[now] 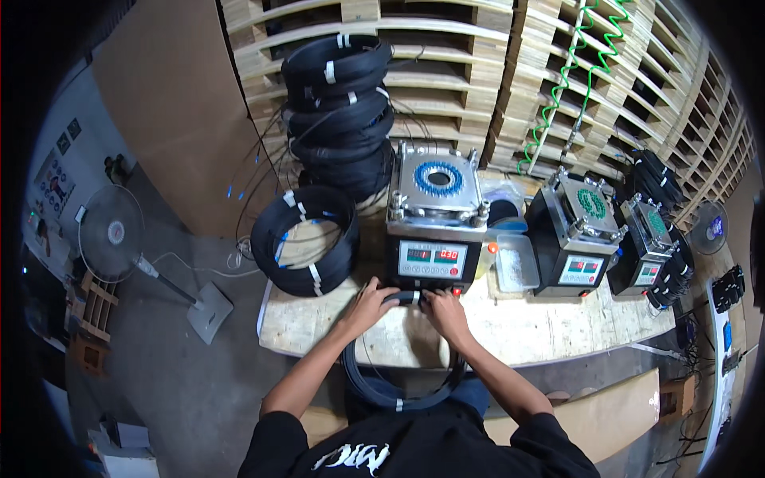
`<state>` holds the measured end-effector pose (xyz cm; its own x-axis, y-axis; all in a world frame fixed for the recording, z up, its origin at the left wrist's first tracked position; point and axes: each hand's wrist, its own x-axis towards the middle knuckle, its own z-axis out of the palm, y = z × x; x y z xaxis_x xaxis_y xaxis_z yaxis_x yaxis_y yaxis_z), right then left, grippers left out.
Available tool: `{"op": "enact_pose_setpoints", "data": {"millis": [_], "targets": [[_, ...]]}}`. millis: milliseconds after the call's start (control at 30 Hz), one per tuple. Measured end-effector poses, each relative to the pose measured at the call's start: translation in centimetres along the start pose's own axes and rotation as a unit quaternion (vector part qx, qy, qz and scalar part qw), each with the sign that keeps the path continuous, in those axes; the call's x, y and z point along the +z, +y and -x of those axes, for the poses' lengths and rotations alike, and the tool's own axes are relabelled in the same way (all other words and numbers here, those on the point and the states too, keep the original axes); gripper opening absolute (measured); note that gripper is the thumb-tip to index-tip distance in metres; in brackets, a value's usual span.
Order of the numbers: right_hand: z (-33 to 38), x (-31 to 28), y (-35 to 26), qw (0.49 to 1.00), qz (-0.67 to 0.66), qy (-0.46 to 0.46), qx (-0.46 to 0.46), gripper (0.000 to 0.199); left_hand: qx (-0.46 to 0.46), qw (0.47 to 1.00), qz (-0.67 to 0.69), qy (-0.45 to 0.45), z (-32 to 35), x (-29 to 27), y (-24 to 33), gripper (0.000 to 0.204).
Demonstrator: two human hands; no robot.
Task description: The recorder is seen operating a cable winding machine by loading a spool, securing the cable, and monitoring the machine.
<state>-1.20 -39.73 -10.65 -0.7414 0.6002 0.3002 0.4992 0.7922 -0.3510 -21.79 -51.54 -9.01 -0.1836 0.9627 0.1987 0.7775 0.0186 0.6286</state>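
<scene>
A coil of black cable (pixel 357 377), bound with white tape, leans over the near table edge, its lower part above my lap. My left hand (pixel 371 307) is closed round the coil's far side, left of a white tape band. Just right of that band, my right hand (pixel 446 311) has its fingers closed on the same stretch of cable. Directly beyond both hands stands a black polishing machine (pixel 434 259) with a lit display. On its metal top plate sits a ring of blue connectors (pixel 437 179).
More black cable coils (pixel 307 267) stand at my left on the table (pixel 303 323), with a tall stack (pixel 339 119) behind them. At right are a clear plastic box (pixel 516 263) and two similar machines (pixel 590 203) with green rings. A fan (pixel 111 235) stands far left; wooden pallets (pixel 446 64) rise behind.
</scene>
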Motion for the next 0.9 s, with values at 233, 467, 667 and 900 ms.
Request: {"op": "enact_pose_setpoints", "data": {"millis": [233, 467, 667, 900], "targets": [[-4.7, -12.8, 0.4, 0.939, -0.312, 0.14, 0.027, 0.017, 0.038, 0.992, 0.105, 0.059, -4.7, -8.9, 0.7, 0.028], [-21.5, -14.4, 12.7, 0.958, -0.186, 0.186, 0.114, 0.043, -0.084, 0.946, 0.306, 0.068, -16.6, -13.3, 5.9, 0.05], [-25.1, -12.2, 11.3, 0.867, -0.436, 0.054, 0.234, 0.034, -0.093, 0.957, 0.272, 0.046, -19.0, -11.7, 4.1, 0.052], [-27.7, -16.7, 10.5, 0.765, -0.594, 0.127, 0.214, 0.019, -0.044, 0.96, 0.274, 0.025, -18.7, -13.0, 9.1, 0.07]]}}
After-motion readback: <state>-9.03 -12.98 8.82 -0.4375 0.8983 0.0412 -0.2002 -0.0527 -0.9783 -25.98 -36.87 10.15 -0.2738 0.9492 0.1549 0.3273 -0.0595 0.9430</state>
